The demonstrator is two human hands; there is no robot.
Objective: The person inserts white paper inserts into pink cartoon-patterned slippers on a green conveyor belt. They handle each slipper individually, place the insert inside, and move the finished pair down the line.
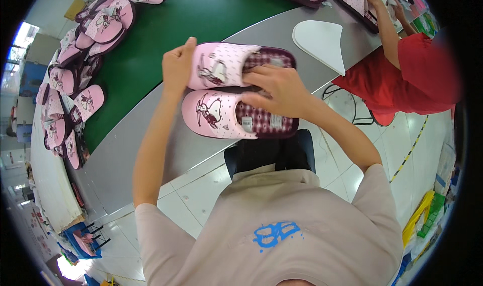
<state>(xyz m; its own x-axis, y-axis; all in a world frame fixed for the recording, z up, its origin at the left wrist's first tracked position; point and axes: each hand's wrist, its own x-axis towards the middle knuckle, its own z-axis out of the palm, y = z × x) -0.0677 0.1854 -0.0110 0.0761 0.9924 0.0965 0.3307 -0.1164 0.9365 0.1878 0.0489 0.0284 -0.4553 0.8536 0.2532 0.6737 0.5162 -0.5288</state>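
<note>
Two pink slippers lie side by side at the table's near edge, with cartoon prints, dotted uppers and dark red checked insoles. At the toe of the far slipper (229, 54) is my left hand (177, 64), fingers curled against it and thumb pointing up. My right hand (276, 87) has its fingers stretched into that slipper's opening, their tips hidden by the upper. Its thumb is spread apart, over the near slipper (209, 116). White labels show on the near slipper's insole.
Many pink slippers (103, 26) are heaped along the far left of the green belt (201, 9). White curved sheets (319, 39) lie on the metal tabletop (131, 135) to the right. Beyond them, a co-worker in red (422, 74) handles another slipper (352, 1).
</note>
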